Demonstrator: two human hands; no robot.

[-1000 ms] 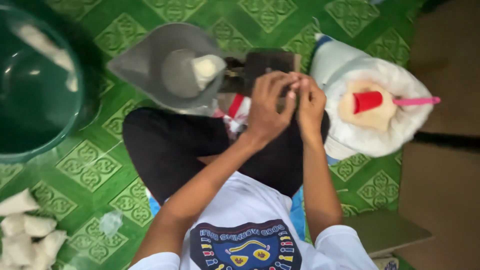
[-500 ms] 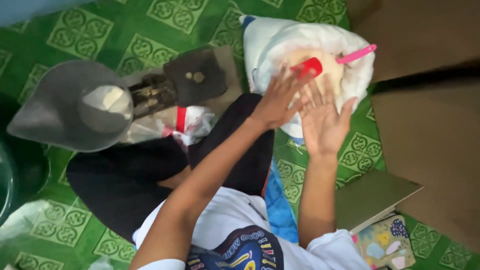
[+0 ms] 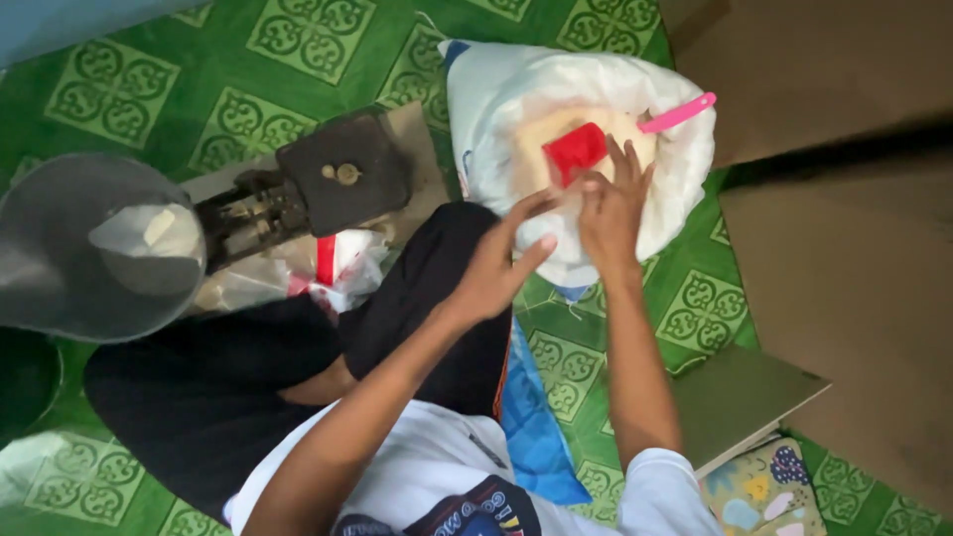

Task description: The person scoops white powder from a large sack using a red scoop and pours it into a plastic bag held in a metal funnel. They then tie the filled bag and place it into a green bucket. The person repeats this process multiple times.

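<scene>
a: what's in hand here?

b: a red scoop point(image 3: 574, 151) with a pink handle point(image 3: 678, 112), sitting in pale powder inside a white sack point(image 3: 516, 89) that lies open on the green patterned floor mat point(image 3: 119, 79), just ahead of the person's knee. the right hand point(image 3: 611, 203) lies over the sack mouth, fingertips touching the scoop's near edge, fingers spread and loose, not closed on anything. the left hand point(image 3: 496, 263) is just beside it at the sack's rim, fingers open and extended, holding nothing (thumb side partly hidden, so contact with the plastic is hard to call).

a: how would the scoop handle?

b: looks like light rigid plastic, so easy to lift; my guess is the pink handle is the place to grip, since the cup is half sunk in powder. the sack is soft and floppy, likely heavy when full, and the rim would slump if pulled.

a: around it?

b: a dark balance scale point(image 3: 328, 184) to the left of the sack, with a grey metal pan point(image 3: 69, 268) holding a small filled bag point(image 3: 149, 230). a red and white plastic bag point(image 3: 333, 263) lies under the scale. brown bare floor point(image 3: 854, 248) is at the right, with a flat board point(image 3: 745, 397) and a colourful printed pouch point(image 3: 764, 486) by the right elbow.
</scene>
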